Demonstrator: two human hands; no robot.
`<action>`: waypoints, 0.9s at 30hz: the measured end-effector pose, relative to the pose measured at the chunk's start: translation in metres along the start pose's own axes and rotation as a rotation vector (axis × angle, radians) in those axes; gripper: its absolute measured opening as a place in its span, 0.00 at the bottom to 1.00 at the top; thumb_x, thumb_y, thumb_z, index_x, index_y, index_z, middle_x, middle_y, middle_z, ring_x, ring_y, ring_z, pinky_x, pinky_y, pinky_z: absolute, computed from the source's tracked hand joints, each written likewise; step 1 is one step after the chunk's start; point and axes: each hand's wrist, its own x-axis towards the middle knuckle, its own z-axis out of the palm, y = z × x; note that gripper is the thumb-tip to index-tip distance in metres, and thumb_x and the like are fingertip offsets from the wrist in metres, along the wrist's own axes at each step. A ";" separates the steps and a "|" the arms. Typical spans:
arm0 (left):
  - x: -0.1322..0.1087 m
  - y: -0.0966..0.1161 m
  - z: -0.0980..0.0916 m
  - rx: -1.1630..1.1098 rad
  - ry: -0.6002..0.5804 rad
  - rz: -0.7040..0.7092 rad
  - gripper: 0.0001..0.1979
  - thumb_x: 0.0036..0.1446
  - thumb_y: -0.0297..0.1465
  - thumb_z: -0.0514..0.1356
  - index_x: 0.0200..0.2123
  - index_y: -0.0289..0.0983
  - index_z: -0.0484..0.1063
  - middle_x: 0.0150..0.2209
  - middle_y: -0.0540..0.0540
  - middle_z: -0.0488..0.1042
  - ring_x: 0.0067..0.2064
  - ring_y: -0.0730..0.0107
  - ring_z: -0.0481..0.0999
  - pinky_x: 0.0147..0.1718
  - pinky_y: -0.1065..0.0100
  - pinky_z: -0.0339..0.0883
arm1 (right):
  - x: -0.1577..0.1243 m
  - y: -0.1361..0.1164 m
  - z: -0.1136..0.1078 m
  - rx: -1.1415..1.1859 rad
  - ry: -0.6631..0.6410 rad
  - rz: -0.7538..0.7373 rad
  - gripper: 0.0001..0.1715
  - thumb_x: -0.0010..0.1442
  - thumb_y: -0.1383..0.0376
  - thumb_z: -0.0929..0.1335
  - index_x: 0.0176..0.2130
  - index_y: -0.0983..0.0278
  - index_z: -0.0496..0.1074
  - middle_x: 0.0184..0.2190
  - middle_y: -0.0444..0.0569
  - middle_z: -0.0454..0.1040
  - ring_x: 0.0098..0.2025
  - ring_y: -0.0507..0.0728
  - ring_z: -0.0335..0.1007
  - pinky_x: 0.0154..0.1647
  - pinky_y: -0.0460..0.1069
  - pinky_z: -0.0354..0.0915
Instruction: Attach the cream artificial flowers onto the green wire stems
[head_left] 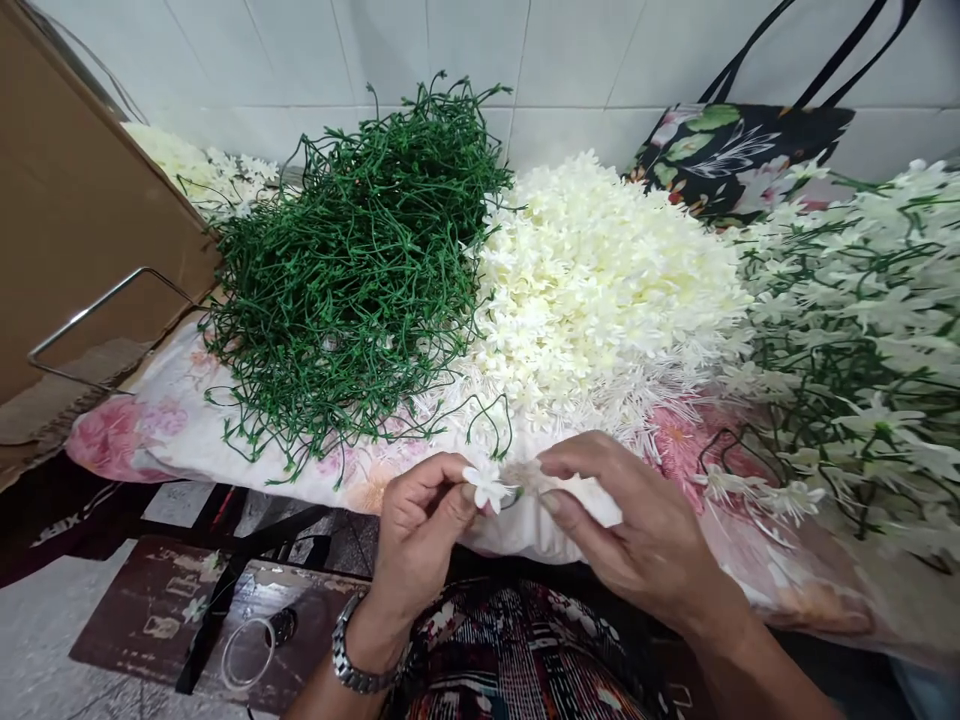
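My left hand (427,530) pinches a small white artificial flower (487,487) between thumb and index finger, its petals facing up. A bit of green shows at the flower's right side. My right hand (637,530) is close by on the right, thumb and index finger curled toward each other. Something pale and blurred lies at its fingertips; I cannot make out what it is. Behind my hands are a heap of green plastic stems (360,250) and a pile of loose cream-white flower heads (607,270). Thin white filaments (637,405) lie along the pile's front edge.
A floral cloth (285,470) covers the work surface. Assembled white flowers on stems (862,330) fill the right side. A black floral bag (750,155) rests against the tiled wall. At left stands a cardboard box (97,200); below is a brown board with a clear ring (247,655).
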 end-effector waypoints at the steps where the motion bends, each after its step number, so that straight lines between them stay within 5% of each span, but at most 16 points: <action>1: -0.002 0.003 0.001 -0.027 0.015 0.021 0.08 0.49 0.34 0.64 0.26 0.35 0.72 0.20 0.52 0.68 0.21 0.80 0.61 0.21 0.78 0.56 | -0.002 0.000 -0.002 -0.014 0.008 0.038 0.11 0.58 0.69 0.64 0.43 0.67 0.65 0.32 0.49 0.70 0.33 0.52 0.66 0.32 0.47 0.66; 12: -0.021 0.000 -0.001 -0.021 -0.190 0.041 0.06 0.53 0.34 0.60 0.30 0.36 0.69 0.31 0.48 0.65 0.33 0.72 0.64 0.32 0.72 0.59 | -0.014 -0.012 0.012 -0.053 -0.056 -0.031 0.09 0.60 0.75 0.60 0.34 0.69 0.69 0.25 0.49 0.69 0.28 0.51 0.62 0.27 0.47 0.62; 15: -0.022 0.002 -0.004 0.138 -0.163 0.073 0.01 0.54 0.28 0.58 0.31 0.38 0.69 0.33 0.48 0.67 0.34 0.71 0.65 0.33 0.72 0.60 | -0.010 -0.015 0.010 -0.183 -0.123 -0.155 0.11 0.60 0.76 0.59 0.34 0.70 0.69 0.24 0.50 0.68 0.29 0.53 0.61 0.28 0.49 0.62; 21: -0.010 0.015 0.000 0.464 -0.141 -0.016 0.11 0.49 0.19 0.55 0.33 0.37 0.70 0.27 0.51 0.70 0.31 0.71 0.69 0.31 0.73 0.63 | 0.012 -0.029 0.016 -0.218 -0.195 -0.280 0.15 0.62 0.74 0.56 0.37 0.73 0.70 0.26 0.53 0.70 0.29 0.54 0.60 0.28 0.50 0.62; 27: 0.006 0.008 -0.010 0.295 -0.036 -0.064 0.05 0.50 0.24 0.56 0.27 0.36 0.71 0.21 0.52 0.67 0.25 0.72 0.66 0.24 0.73 0.60 | 0.021 -0.023 0.021 -0.167 -0.096 -0.149 0.10 0.61 0.72 0.61 0.43 0.70 0.67 0.30 0.51 0.72 0.31 0.52 0.62 0.30 0.47 0.64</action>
